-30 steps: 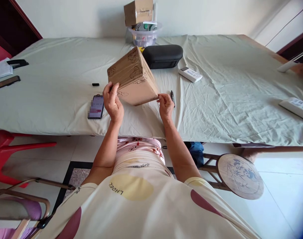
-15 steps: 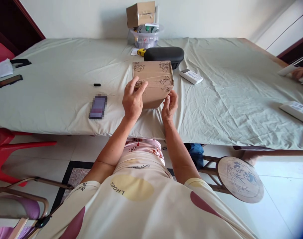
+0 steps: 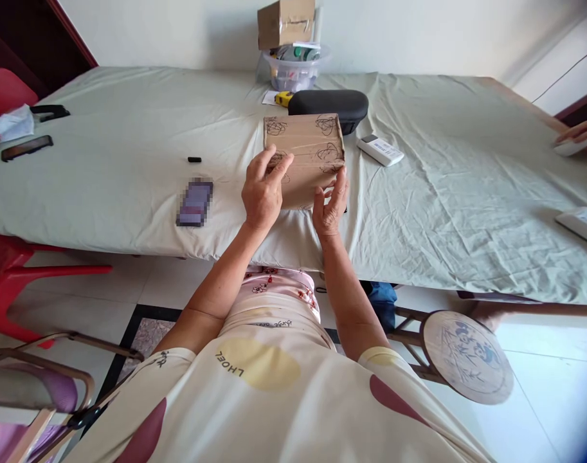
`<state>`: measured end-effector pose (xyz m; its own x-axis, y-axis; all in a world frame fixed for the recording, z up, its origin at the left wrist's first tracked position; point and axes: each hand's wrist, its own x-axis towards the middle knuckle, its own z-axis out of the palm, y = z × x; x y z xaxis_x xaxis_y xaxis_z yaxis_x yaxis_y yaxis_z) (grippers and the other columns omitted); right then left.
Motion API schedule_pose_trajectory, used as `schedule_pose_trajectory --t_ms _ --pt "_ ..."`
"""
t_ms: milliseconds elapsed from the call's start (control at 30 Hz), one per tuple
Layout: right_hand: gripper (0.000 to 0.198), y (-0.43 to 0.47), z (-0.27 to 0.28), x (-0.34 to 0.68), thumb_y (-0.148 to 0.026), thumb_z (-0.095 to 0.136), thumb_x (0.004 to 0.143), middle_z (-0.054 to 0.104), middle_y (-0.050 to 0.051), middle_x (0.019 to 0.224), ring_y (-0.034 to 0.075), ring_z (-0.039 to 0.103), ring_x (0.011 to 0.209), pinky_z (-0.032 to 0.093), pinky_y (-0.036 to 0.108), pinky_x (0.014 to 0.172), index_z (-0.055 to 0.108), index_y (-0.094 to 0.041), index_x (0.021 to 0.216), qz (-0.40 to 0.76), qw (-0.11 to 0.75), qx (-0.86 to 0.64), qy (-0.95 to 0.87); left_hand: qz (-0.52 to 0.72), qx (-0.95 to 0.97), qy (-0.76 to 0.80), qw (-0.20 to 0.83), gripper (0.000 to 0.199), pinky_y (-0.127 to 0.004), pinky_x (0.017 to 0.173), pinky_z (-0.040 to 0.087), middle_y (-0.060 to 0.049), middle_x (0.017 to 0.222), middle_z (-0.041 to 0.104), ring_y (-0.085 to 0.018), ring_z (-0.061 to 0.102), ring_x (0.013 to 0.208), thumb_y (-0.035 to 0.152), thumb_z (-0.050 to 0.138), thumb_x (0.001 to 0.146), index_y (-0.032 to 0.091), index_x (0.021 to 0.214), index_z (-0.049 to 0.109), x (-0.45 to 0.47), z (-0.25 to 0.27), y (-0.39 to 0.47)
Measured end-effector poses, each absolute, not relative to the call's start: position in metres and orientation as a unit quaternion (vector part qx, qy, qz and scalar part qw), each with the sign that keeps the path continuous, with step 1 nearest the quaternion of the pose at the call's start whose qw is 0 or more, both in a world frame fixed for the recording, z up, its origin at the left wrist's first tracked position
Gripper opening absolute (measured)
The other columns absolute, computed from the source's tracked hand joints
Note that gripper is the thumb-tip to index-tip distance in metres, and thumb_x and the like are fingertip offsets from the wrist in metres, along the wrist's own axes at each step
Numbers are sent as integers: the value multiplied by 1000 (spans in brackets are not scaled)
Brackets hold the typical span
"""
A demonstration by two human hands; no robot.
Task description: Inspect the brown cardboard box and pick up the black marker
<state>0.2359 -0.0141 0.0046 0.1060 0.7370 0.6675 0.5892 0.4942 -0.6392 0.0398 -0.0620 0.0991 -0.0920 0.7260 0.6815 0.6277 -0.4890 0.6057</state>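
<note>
Both hands clasp a taped cardboard box [image 3: 305,151] scribbled with pen, left hand [image 3: 263,193] on its near-left corner, right hand [image 3: 330,207] at its near-right edge, a phone [image 3: 195,202] lying left of the grip.

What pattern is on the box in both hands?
Plain brown box with black scribbles near its corners, seen in the head view.

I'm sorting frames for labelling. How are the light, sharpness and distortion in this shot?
Head view: soft, even daylight, brightest on the floor at right; the box and both hands, left and right, are sharp; the phone is pixelated; the table edge bows from wide-angle distortion; the bottom-right corner is dark.
</note>
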Motion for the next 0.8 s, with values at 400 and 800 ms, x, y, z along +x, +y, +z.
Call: schedule_pose_trajectory --t_ms 400,800 --pt "58 -21 7 235 -56 43 106 73 10 138 26 72 106 61 50 108 59 -32 156 124 528 -508 -669 580 625 513 101 42 -48 138 30 -11 159 61 -30 45 158 46 43 109 29 137 70 30 105 -53" --pt "49 -6 -14 225 -45 59 100 77 9 121 27 72 111 57 55 115 65 -29 146 186 467 -551 -666 578 630 507 112 45 -53 140 23 -16 163 57 -31 40 162 46 49 109 22 143 65 24 105 -62"
